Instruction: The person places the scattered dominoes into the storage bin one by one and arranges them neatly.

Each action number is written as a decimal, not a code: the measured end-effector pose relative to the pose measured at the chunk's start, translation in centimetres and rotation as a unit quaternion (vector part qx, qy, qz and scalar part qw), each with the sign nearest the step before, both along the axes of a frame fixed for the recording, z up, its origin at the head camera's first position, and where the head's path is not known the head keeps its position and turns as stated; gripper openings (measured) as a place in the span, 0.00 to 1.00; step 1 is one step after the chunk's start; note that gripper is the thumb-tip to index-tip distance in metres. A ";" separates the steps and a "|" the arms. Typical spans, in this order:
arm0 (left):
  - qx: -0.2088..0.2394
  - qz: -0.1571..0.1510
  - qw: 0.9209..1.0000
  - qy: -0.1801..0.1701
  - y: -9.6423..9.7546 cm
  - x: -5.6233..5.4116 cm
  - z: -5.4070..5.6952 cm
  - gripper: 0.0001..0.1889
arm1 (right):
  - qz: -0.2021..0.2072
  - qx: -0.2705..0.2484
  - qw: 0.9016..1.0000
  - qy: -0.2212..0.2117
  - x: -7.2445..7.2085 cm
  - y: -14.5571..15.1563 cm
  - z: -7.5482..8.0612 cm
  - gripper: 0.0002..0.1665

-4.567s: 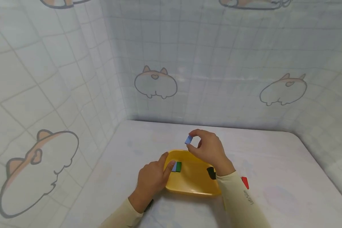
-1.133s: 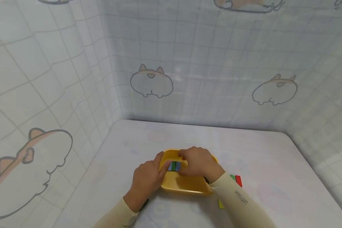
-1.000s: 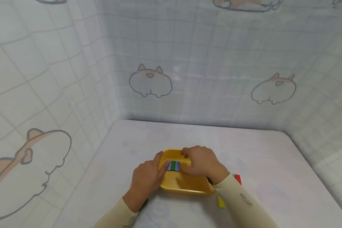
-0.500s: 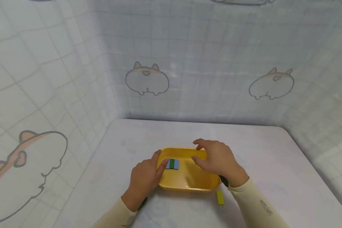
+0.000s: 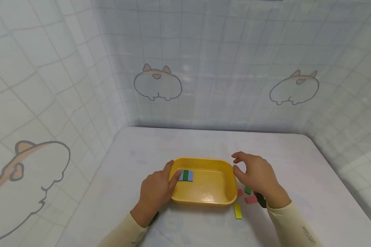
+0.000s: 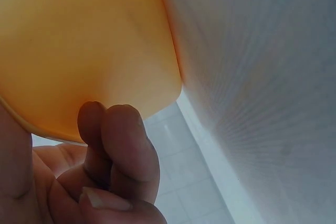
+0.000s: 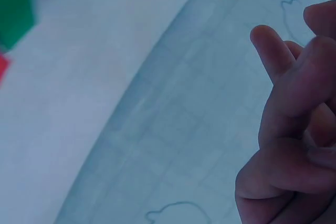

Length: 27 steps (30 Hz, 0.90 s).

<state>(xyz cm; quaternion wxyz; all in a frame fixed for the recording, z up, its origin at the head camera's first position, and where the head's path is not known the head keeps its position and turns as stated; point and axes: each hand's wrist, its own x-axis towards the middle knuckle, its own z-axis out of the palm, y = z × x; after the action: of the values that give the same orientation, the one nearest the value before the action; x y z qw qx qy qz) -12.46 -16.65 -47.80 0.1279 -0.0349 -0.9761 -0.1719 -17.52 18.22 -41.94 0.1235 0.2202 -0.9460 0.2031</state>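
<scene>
My left hand (image 5: 157, 188) grips the left end of a yellow plastic tray (image 5: 207, 195), thumb over the rim and curled fingers (image 6: 128, 140) against its outer wall. Inside, near the thumb, a green block (image 5: 186, 175) lies between two blue blocks, the right blue block (image 5: 190, 175) fully visible and the left one partly behind the thumb. Just right of the tray, my right hand (image 5: 258, 176) hovers with fingers loosely bent and thumb apart, nothing between them. In the right wrist view its fingers (image 7: 294, 98) are bare too.
A yellow block (image 5: 237, 211) lies by the tray's front right corner. Under and beside the right forearm are a green block (image 5: 248, 190), a pink block (image 5: 251, 199) and another pink block (image 5: 240, 192) at the tray's edge. A patterned sheet (image 5: 222, 85) walls the table's back and sides.
The blue block once pinched in my right hand now lies in the tray, right of the green one. The right hand has let go and moved right, past the rim. The left hand keeps its grip.
</scene>
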 end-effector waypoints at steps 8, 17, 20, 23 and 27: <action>0.002 0.002 1.000 -0.009 0.1 0.0 0.3 0.42 | -0.024 0.022 0.998 -0.050 0.5 2.1 -1.9 0.21; -0.001 0.005 1.000 -0.005 0.1 -0.1 0.0 0.41 | -0.041 0.023 0.997 -0.064 1.0 2.6 -3.1 0.20; 0.000 0.006 1.000 -0.001 0.1 -0.1 0.0 0.41 | -0.047 0.019 0.997 -0.064 1.0 2.8 -3.5 0.20; 0.002 0.005 1.000 -0.001 0.2 0.0 0.0 0.41 | -0.048 0.014 0.997 -0.066 1.1 3.0 -3.9 0.20; 0.000 0.006 1.000 -0.001 0.2 -0.1 0.0 0.40 | -0.049 0.009 0.996 -0.072 1.1 3.4 -4.3 0.21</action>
<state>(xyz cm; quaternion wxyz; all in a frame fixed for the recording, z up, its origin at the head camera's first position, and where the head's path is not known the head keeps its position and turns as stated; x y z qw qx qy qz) -12.51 -16.43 -47.76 0.1279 -0.0292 -0.9764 -0.1713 -16.39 21.62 -46.24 0.0626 0.1596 -0.9640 0.2033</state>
